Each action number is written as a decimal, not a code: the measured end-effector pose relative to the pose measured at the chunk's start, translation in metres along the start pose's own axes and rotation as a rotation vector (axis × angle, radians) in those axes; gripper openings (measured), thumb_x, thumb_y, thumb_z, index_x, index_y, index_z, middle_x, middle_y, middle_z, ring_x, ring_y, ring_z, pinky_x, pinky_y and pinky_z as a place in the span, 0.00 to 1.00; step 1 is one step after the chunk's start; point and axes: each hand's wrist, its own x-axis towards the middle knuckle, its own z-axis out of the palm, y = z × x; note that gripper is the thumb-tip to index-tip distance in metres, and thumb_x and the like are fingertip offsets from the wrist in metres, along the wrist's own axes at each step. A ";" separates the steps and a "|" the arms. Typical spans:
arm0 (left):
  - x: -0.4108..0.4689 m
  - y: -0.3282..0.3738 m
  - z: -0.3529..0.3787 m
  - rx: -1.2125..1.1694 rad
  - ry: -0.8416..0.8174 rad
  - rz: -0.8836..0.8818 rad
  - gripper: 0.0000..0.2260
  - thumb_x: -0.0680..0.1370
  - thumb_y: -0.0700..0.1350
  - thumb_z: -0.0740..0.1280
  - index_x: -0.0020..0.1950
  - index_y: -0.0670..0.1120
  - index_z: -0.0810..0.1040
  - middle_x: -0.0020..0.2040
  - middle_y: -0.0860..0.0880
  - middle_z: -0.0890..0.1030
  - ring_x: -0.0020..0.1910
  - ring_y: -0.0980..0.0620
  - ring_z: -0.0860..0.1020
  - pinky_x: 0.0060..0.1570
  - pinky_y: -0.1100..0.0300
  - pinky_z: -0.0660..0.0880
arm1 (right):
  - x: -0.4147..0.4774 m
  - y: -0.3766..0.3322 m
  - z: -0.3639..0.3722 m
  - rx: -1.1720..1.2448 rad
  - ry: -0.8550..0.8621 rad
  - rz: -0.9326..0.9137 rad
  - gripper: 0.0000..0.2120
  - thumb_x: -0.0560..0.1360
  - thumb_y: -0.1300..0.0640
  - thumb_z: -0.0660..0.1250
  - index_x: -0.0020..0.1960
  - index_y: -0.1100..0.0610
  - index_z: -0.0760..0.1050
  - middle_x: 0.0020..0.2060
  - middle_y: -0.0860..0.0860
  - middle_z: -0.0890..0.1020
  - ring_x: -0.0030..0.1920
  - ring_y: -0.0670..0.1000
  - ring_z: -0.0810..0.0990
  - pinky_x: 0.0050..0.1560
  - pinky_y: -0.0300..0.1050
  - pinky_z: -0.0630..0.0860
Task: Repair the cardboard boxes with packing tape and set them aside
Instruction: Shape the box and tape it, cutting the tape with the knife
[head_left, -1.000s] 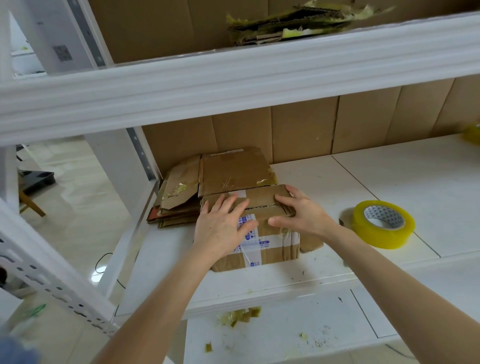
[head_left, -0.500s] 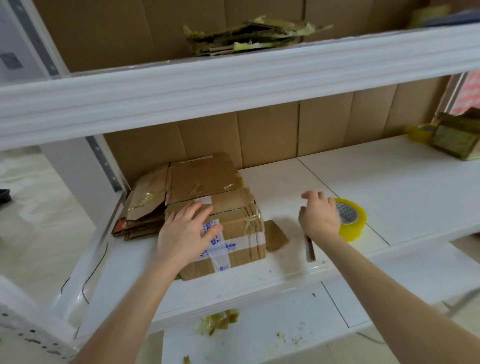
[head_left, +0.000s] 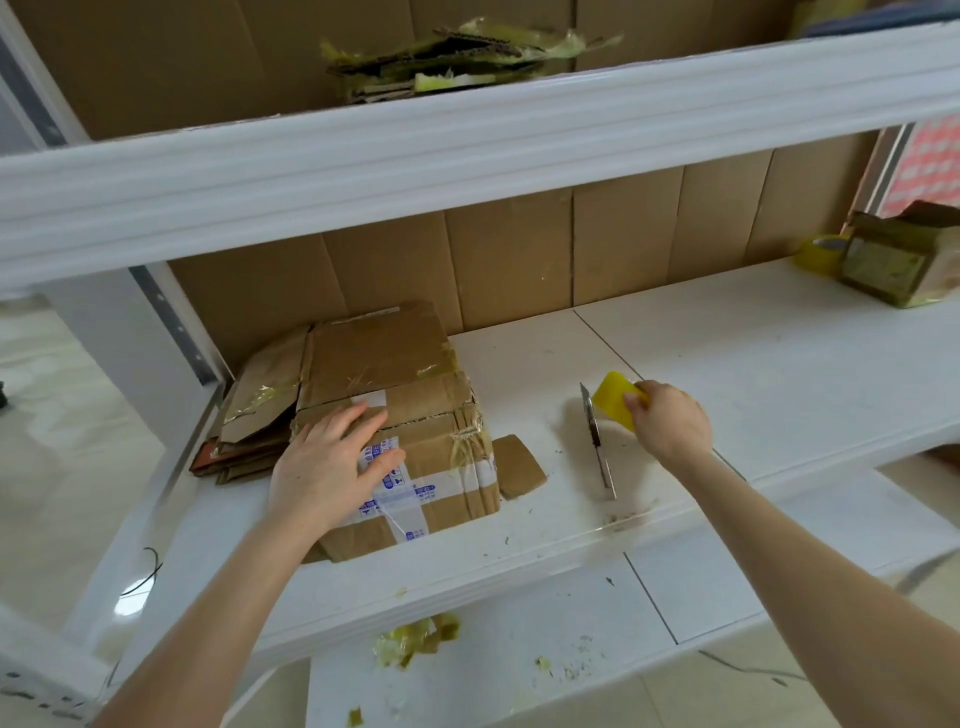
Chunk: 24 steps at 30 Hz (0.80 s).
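Note:
A worn cardboard box (head_left: 441, 452) with white printed tape and torn clear tape sits on the white shelf (head_left: 753, 364). My left hand (head_left: 327, 462) lies flat on the box's top, fingers spread. To the right, my right hand (head_left: 670, 421) grips the yellow roll of packing tape (head_left: 615, 400), which is lifted and tilted off the shelf. A utility knife (head_left: 597, 441) lies on the shelf just left of that hand. A loose cardboard flap (head_left: 519, 465) rests beside the box.
Flattened cardboard pieces (head_left: 260, 410) are stacked behind and left of the box. A taped box (head_left: 904, 254) and another yellow roll (head_left: 821, 252) stand at the far right. Torn cardboard (head_left: 452, 57) lies on the upper shelf. Tape scraps (head_left: 415, 639) litter the lower shelf.
My right hand left the box, reached right to the tape roll, and now holds it lifted and tilted. My left hand stayed on the box. The view shifted right.

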 end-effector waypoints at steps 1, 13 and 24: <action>0.000 0.000 0.000 -0.001 0.000 -0.002 0.35 0.72 0.72 0.42 0.75 0.60 0.61 0.76 0.56 0.61 0.73 0.52 0.63 0.67 0.52 0.66 | 0.002 -0.003 -0.002 0.053 0.007 -0.003 0.16 0.81 0.51 0.57 0.63 0.56 0.76 0.53 0.59 0.80 0.54 0.62 0.76 0.53 0.50 0.71; -0.003 0.010 -0.016 0.064 0.002 -0.009 0.39 0.70 0.71 0.36 0.76 0.57 0.60 0.75 0.54 0.63 0.74 0.54 0.60 0.73 0.47 0.54 | 0.011 -0.033 0.011 0.291 -0.032 0.020 0.16 0.80 0.48 0.59 0.58 0.57 0.78 0.43 0.54 0.78 0.44 0.56 0.74 0.44 0.45 0.69; 0.006 0.179 -0.032 -0.766 0.024 0.090 0.14 0.79 0.47 0.63 0.63 0.47 0.75 0.55 0.51 0.79 0.49 0.55 0.78 0.51 0.61 0.75 | 0.010 -0.045 0.001 0.732 -0.014 0.071 0.14 0.78 0.53 0.63 0.51 0.63 0.80 0.33 0.55 0.76 0.38 0.54 0.74 0.40 0.48 0.71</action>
